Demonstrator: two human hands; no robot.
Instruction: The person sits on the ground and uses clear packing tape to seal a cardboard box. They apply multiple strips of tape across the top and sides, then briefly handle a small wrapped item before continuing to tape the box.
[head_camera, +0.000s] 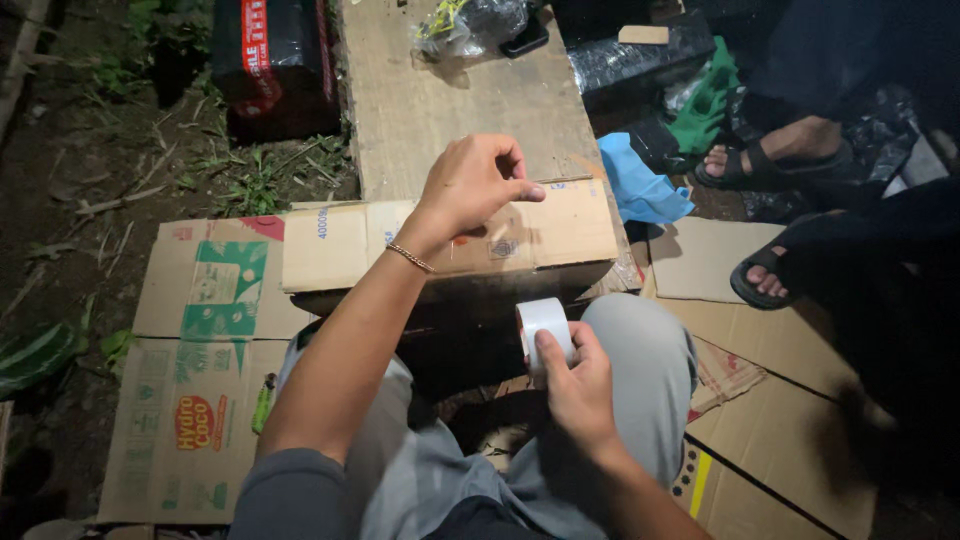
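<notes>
Presently the right hand (578, 385) is closed around a roll of white tape (543, 328), thumb laid across its outer face, the roll held upright just above the person's right knee. The left hand (470, 185) is raised over the near flap of a cardboard box (560, 230), fingers curled with thumb and forefinger pinched together; whether a tape end sits in that pinch cannot be told, as no strip shows between the hands. The box rests on a long wooden bench (440, 110) directly before the seated person.

Judgement: the step in hand appears to be the start of a length of tape for the box flap. The next move would call for the free end to be gripped firmly, the roll drawn away to pay out a strip, and the strip laid flat along the flap seam.

Beyond lie flattened cardboard sheets (200, 330) on the ground, a blue cloth (640, 185) beside the box, and another person's sandalled feet (765, 165) at the right.
</notes>
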